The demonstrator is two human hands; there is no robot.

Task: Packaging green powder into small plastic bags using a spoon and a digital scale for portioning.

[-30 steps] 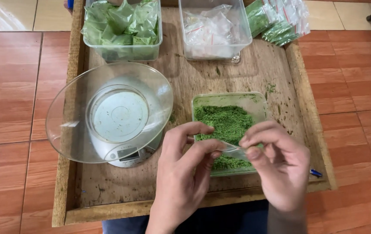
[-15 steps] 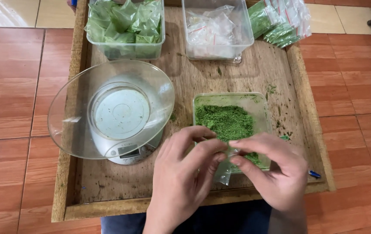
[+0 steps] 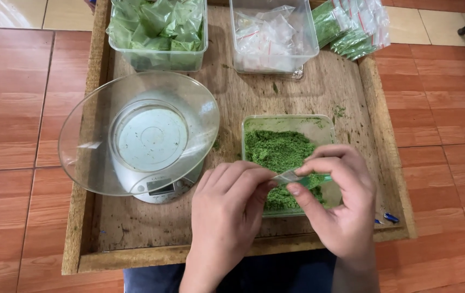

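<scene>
Looking down, I saw a low wooden tray table (image 3: 346,81) with a raised rim, its worn top dusted with green crumbs, standing on a floor of reddish-brown tiles (image 3: 15,108) that gave way to paler cream tiles (image 3: 10,13) along the top edge of the frame. At centre left a grey kitchen scale (image 3: 162,190) carried a wide clear bowl (image 3: 137,133). In the upper left sat a clear tub of filled green packets (image 3: 157,32), beside it at upper centre a clear tub of empty zip bags (image 3: 272,35), and in the upper right corner a loose heap of filled red-striped packets (image 3: 352,24) lay over the table's rim. A clear rectangular container of green powder (image 3: 281,154) stood at centre right, just above my hands.

The small clear plastic bag (image 3: 288,176) was held over the near end of that container, between my two hands. It looked thin, almost colourless and creased, a pale sliver with green showing through it. My left hand (image 3: 227,217) pinched its left edge between thumb and fingertips, and my right hand (image 3: 344,203) pinched its right edge between thumb and forefinger, both clenched on it. A small blue object (image 3: 391,217) lay at the table's lower right corner.
</scene>
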